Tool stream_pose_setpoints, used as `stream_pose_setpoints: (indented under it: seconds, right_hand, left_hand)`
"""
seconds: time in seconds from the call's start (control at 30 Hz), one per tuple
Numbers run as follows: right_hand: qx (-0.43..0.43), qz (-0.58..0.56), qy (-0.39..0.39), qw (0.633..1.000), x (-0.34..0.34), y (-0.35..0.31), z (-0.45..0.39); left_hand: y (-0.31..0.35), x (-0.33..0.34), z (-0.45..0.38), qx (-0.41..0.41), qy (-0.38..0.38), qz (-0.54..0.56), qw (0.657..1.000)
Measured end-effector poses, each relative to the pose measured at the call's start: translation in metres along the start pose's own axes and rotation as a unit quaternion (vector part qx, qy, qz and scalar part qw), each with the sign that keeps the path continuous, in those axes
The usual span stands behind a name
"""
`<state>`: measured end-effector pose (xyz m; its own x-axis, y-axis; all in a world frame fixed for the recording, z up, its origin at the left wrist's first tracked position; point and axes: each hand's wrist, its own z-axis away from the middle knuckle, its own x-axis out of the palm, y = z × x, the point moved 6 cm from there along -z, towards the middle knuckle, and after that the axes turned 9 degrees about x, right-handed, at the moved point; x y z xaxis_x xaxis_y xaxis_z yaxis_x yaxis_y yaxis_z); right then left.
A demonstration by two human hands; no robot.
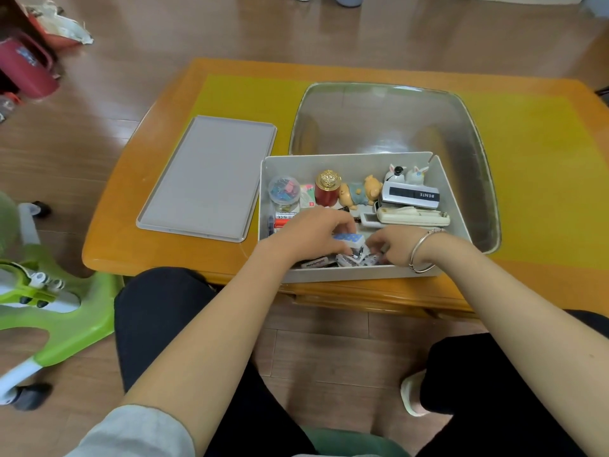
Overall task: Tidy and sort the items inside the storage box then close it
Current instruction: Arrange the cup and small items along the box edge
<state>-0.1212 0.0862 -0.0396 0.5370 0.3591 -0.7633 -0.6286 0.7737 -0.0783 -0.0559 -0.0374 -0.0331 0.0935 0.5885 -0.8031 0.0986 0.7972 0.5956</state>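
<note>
Both my hands are down inside the storage box (349,275), near its front wall. My left hand (313,234) has its fingers curled over a small blue-and-white patterned packet (350,239), thumb side underneath, gripping it. My right hand (393,247) is bent at the knuckles with fingertips pinching into a cluster of small white patterned pieces (357,258) on the box floor; a bangle (420,250) sits on that wrist.

The box is white, open-topped, standing on the orange table (138,225) at its near edge. Along its back wall, from left: a clear tub of coloured clips (284,191), a red bottle with a gold cap (328,189), a bear figurine (359,192), two white rabbit figures (407,173), a black-and-white device marked BENTE (412,194). A cream stapler-like tool (413,217) lies in front of that. Markers lie at the left side, partly hidden by my hand.

The grey lid (204,179) lies flat on the table, just left of the box. A clear plastic bin (395,127) stands right behind it.
</note>
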Motion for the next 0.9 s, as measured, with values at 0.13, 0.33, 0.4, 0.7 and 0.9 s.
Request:
stream_pose_setpoints:
  seconds: [0.13,0.33,0.4,0.7,0.9]
  right_hand:
    - [-0.018,-0.148,-0.044,0.988,0.000,0.003,0.006]
    - [0.019,-0.286,0.006,0.958,-0.014,0.042,0.022]
    - [0.019,-0.306,0.033,0.951,-0.019,0.055,0.028]
    - [0.024,-0.399,0.323,0.858,-0.047,0.096,0.043]
    - [0.057,-0.445,0.386,0.806,-0.050,0.115,0.046]
  left_hand:
    - [0.005,-0.007,0.004,0.001,0.020,0.007,1.000]
    - [0.030,0.005,-0.012,0.038,0.017,-0.031,0.999]
    - [0.038,0.011,-0.018,0.056,0.011,-0.063,0.996]
    - [0.052,-0.011,-0.032,0.078,0.183,-0.018,0.980]
    - [0.069,-0.019,-0.092,0.049,0.198,-0.023,0.979]
